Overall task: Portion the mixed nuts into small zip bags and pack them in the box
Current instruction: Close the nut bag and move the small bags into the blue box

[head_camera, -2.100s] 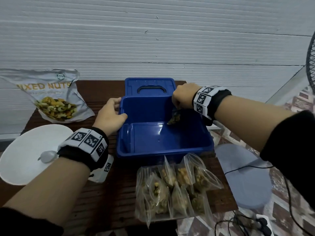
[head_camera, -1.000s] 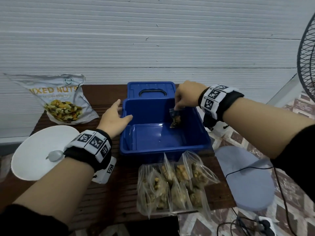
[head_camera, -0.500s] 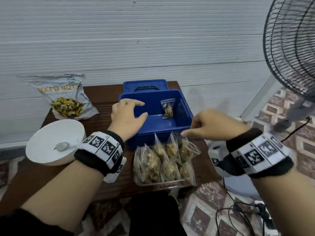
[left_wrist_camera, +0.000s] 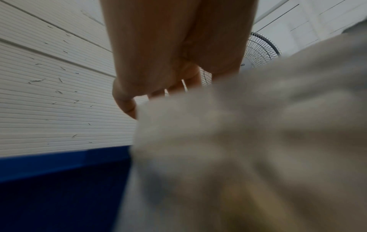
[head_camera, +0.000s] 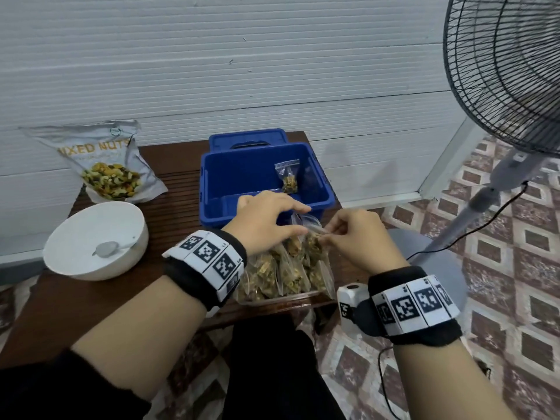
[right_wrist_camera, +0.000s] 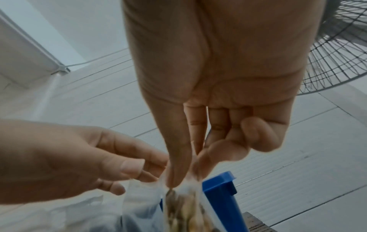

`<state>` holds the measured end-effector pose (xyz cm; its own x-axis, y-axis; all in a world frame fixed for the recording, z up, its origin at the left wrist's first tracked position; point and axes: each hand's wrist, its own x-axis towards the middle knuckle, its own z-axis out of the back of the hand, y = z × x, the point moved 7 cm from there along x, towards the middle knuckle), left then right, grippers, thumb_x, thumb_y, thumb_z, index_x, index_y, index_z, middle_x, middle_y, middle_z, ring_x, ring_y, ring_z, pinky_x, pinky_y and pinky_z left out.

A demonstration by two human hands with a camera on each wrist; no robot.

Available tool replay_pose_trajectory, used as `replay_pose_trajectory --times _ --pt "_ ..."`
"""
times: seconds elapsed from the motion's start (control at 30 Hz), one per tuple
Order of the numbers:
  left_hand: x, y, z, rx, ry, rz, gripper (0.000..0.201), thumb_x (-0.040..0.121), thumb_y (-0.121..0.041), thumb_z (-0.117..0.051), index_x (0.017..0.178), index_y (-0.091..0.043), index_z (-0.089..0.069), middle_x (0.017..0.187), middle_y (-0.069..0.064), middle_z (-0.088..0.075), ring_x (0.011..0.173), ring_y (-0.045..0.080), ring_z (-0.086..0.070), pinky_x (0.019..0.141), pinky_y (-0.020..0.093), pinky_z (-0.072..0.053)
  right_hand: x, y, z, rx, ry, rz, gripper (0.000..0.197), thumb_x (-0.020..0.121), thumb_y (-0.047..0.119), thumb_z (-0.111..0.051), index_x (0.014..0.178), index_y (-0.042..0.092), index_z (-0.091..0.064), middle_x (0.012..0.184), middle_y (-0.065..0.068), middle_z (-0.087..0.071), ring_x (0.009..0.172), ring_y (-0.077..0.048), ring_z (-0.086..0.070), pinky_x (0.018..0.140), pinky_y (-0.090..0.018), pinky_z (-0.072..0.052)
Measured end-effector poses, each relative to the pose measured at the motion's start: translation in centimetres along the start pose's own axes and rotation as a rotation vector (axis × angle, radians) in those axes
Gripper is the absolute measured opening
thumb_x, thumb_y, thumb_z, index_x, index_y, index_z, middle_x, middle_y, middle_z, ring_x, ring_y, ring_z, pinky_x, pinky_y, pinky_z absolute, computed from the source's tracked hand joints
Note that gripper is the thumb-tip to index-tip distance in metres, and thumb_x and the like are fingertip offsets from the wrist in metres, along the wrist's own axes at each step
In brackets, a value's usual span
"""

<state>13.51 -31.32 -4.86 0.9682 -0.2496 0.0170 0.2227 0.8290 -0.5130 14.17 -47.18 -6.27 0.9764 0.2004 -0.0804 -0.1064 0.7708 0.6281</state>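
Observation:
The blue box (head_camera: 212,177) stands open on the wooden table, and one small zip bag of nuts (head_camera: 289,177) leans upright inside near its right wall. In front of the box, several filled zip bags (head_camera: 272,271) stand packed in a clear tray. My right hand (head_camera: 328,234) pinches the top edge of the rightmost bag (head_camera: 313,245) between thumb and forefinger; the right wrist view shows this pinch on the bag (right_wrist_camera: 182,204). My left hand (head_camera: 300,219) hovers over the pile with its fingers stretched towards that bag's top, holding nothing.
A mixed nuts pouch (head_camera: 109,168) leans on the wall at back left. A white bowl with a spoon (head_camera: 97,241) sits at left. The blue lid (head_camera: 247,140) lies behind the box. A standing fan (head_camera: 509,86) and its cable are on the tiled floor to the right.
My right hand let go of a zip bag in the box, drew back to the pile and pinched another bag. My left hand left the box rim and moved over the pile.

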Motion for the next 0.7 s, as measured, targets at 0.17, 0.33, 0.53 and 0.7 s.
replay_pose_trajectory --times 0.17,0.33,0.53,0.7 --pt "0.2 -0.9 -0.3 -0.031 -0.054 -0.026 0.019 0.088 -0.043 -0.063 0.106 -0.044 -0.064 0.109 -0.025 -0.062 0.117 0.002 -0.047 0.089 0.031 -0.018 -0.3 0.7 0.9 0.159 -0.108 0.062 0.009 0.078 0.019 -0.076 0.075 0.016 -0.068 0.075 0.004 -0.067 0.074 -0.008 -0.06 0.066 -0.022 -0.046" --pt "0.4 -0.8 0.5 -0.186 -0.138 -0.009 0.022 0.089 -0.03 -0.066 0.083 -0.049 -0.057 0.086 -0.029 -0.06 0.1 0.004 -0.058 0.103 0.046 -0.036 -0.1 0.8 1.8 0.323 -0.15 0.064 0.006 0.082 0.018 -0.073 0.078 0.018 -0.068 0.073 0.005 -0.066 0.07 -0.008 -0.059 0.064 -0.017 -0.044" --pt "0.4 -1.1 1.3 -0.275 -0.2 -0.043 0.016 0.091 -0.03 -0.063 0.082 -0.042 -0.056 0.089 -0.021 -0.06 0.096 0.008 -0.058 0.097 0.05 -0.042 -0.3 0.9 2.7 0.461 -0.154 0.105 0.014 0.082 0.013 -0.072 0.075 0.024 -0.067 0.069 0.008 -0.067 0.065 -0.002 -0.061 0.068 -0.018 -0.048" --pt "0.1 -0.7 1.8 -0.3 -0.226 -0.055 0.017 0.091 -0.032 -0.062 0.079 -0.043 -0.056 0.091 -0.019 -0.062 0.097 0.005 -0.057 0.098 0.053 -0.04 -0.2 0.7 3.1 0.389 -0.165 0.107 0.012 0.084 0.016 -0.071 0.076 0.024 -0.065 0.07 0.007 -0.064 0.065 -0.005 -0.056 0.061 -0.01 -0.044"
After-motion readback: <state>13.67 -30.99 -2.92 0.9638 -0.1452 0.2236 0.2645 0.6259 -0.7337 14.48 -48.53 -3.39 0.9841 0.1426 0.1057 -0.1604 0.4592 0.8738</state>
